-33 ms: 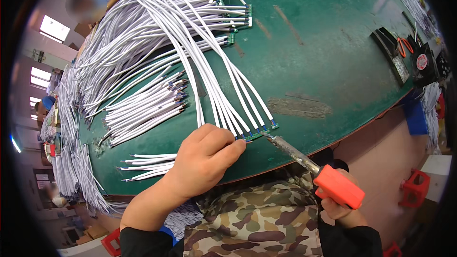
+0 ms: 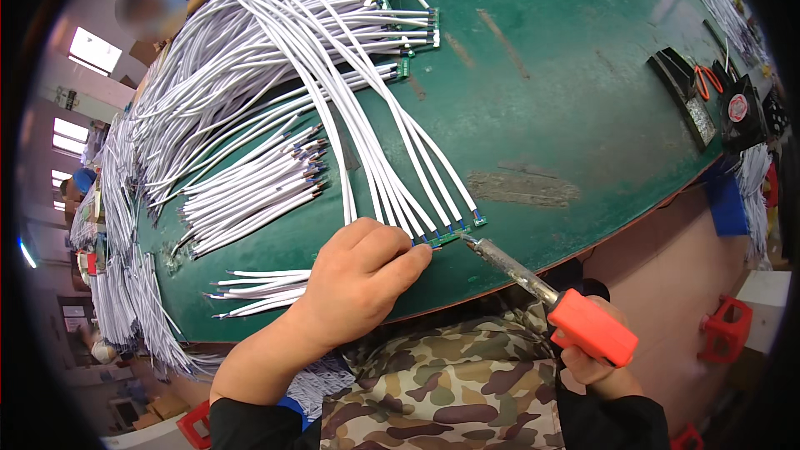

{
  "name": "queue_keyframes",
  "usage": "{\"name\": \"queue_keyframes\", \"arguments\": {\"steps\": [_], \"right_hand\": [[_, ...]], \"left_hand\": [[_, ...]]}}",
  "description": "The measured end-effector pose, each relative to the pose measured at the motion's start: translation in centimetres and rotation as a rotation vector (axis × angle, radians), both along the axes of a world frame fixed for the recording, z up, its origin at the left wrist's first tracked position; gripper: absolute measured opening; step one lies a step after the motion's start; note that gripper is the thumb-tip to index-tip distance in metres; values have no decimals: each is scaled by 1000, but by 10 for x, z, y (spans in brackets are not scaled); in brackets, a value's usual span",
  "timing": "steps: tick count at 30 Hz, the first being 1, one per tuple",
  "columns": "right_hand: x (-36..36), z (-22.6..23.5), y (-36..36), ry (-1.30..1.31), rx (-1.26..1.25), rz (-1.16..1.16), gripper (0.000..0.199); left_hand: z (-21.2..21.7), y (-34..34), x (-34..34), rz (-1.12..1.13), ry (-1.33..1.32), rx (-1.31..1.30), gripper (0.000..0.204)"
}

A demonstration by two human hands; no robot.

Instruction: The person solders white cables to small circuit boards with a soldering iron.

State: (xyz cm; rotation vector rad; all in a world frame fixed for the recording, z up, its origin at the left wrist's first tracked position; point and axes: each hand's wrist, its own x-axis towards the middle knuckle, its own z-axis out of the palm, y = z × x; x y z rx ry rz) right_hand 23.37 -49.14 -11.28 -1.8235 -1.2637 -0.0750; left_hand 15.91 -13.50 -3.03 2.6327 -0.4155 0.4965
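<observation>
Several white cables (image 2: 392,158) end in a small green circuit strip (image 2: 450,236) at the near table edge, pinned flat under the fingertips of the left hand (image 2: 358,279); the right hand (image 2: 596,367), fist closed round the orange handle, sets the soldering iron (image 2: 508,262) tip at the strip's right end. Keep the tip steady on one pad, clear of the fingers just left of it. Beyond the grip lie loose cable bundles (image 2: 250,192), crowding the green table (image 2: 542,117).

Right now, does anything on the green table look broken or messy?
Yes. The green table has worn, scraped patches, the biggest one near the front edge just beyond the soldering iron in the right hand. The white wires are heaped loosely and spill over the far left edge. The left hand presses the wire ends down.
</observation>
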Motion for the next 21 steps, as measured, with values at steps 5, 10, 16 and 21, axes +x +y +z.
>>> {"name": "queue_keyframes", "arguments": {"steps": [5, 10, 16, 21], "right_hand": [[-4, 13, 13, 270, 83, -114, 26], [3, 5, 12, 213, 89, -44, 39], [9, 7, 17, 174, 63, 64, 68], [9, 7, 19, 156, 61, 58, 70]], "left_hand": [[-4, -6, 2, 34, 12, 54, 39], [-5, -7, 2, 38, 40, 40, 39], [-3, -7, 3, 43, 60, 73, 34], [0, -6, 5, 44, 70, 71, 32]]}}
